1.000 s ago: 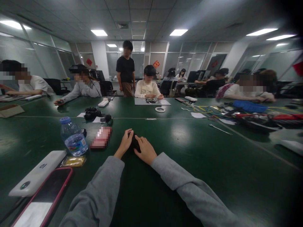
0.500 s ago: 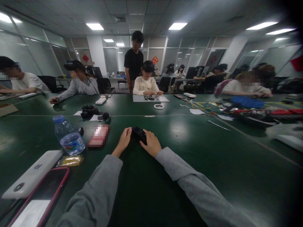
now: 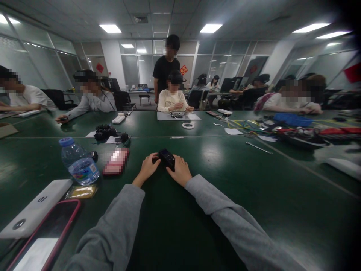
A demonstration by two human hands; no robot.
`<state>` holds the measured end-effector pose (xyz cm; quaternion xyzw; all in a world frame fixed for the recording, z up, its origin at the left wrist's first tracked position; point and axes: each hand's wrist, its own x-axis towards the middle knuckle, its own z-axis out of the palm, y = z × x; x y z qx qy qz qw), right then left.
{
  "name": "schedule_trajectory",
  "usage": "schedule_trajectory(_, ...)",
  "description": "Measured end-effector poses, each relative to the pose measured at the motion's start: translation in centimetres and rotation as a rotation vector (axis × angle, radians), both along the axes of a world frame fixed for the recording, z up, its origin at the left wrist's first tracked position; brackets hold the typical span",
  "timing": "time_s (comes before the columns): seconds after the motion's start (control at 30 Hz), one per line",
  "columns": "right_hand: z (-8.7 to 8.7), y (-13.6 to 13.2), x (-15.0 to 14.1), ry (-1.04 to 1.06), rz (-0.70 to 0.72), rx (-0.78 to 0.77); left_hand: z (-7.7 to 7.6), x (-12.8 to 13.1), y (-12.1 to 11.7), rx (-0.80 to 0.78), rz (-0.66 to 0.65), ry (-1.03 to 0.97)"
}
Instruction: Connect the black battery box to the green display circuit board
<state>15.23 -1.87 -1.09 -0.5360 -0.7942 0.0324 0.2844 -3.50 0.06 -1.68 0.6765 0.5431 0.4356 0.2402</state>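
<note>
A small black handheld device with a dark screen [image 3: 166,156] is tilted slightly on the green table in front of me. My right hand [image 3: 181,170] grips its right side, thumb along the near edge and fingers over the far side. At the device's left end is my left hand [image 3: 147,167], its fingers curled and the thumb reaching towards the device. Whatever sits between that thumb and the fingers is too dark to make out. To the left of my hands lies a blurred pink object [image 3: 116,162].
On the left are a water bottle [image 3: 81,165], a small yellow packet [image 3: 83,192], a white power bank [image 3: 36,209] and a pink-edged phone [image 3: 47,237]. Further off lie black gear [image 3: 105,132], a white tape roll [image 3: 187,125], a wrench [image 3: 258,148] and a cable pile. Several people sit around.
My left thumb has spread away from its fingers towards the device, and that hand has shifted slightly. My right hand keeps its grip. The standing person leans further over the seated person.
</note>
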Motion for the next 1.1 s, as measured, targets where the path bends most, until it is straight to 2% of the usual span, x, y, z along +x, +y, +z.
schedule_trajectory(0.23, 0.7, -0.4, -0.1, -0.005, 0.062, -0.022, 0.3, 0.0, 0.4, -0.143, 0.070, 0.018)
schedule_trajectory(0.43, 0.7, -0.5, 0.0, 0.005, 0.086, -0.013, 0.5, 0.1, 0.2, -0.155, 0.081, -0.056)
schedule_trajectory(0.57, 0.4, -0.3, 0.0, 0.012, 0.089, -0.009, 0.5, 0.5, 0.2, -0.149, 0.114, -0.182)
schedule_trajectory(0.77, 0.4, -0.3, 0.0, 0.073, 0.102, -0.057, 0.8, 0.9, 0.1, -0.164, 0.105, -0.506)
schedule_trajectory(0.9, 0.1, 0.7, 0.3, 0.283, 0.170, -0.201, 1.2, 0.5, 0.0, -0.170, 0.079, -0.637)
schedule_trajectory(1.03, -0.1, 2.4, 1.1, 0.763, 0.300, -0.537, 1.8, 0.2, -0.3, -0.181, 0.026, -0.702)
schedule_trajectory(1.1, 0.0, 2.8, 1.6, 0.923, 0.361, -0.665, 2.1, 0.2, -0.6, -0.184, -0.004, -0.729)
